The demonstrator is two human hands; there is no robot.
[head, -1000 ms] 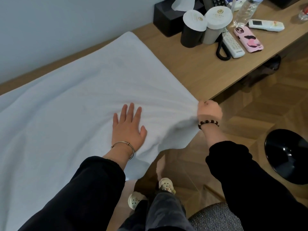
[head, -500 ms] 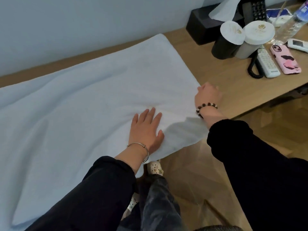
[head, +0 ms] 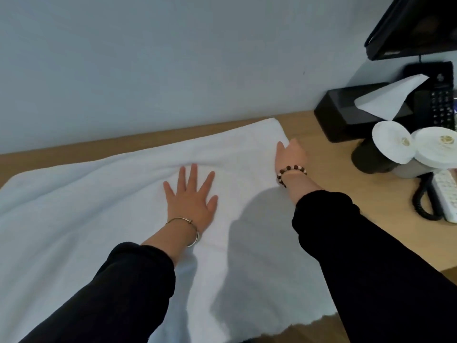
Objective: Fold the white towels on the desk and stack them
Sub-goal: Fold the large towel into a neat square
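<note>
A large white towel [head: 103,219] lies spread over the wooden desk [head: 346,194], reaching from the left edge of view to just short of the cups. My left hand [head: 190,196] lies flat on the towel's middle with its fingers spread, pressing it down. My right hand [head: 290,154] is at the towel's far right corner near the wall, fingers curled out of sight, gripping a corner of the cloth there. The towel's near edge hangs over the front of the desk.
At the right stand a black tissue box [head: 346,115], two paper-lidded cups [head: 388,152], a black telephone [head: 442,107] with a coiled cord [head: 422,204], and a white remote [head: 447,196]. The wall runs close behind the towel.
My right hand has carried the towel's near right corner from the desk's front edge up to the far right corner. My left hand slid further onto the towel, still flat.
</note>
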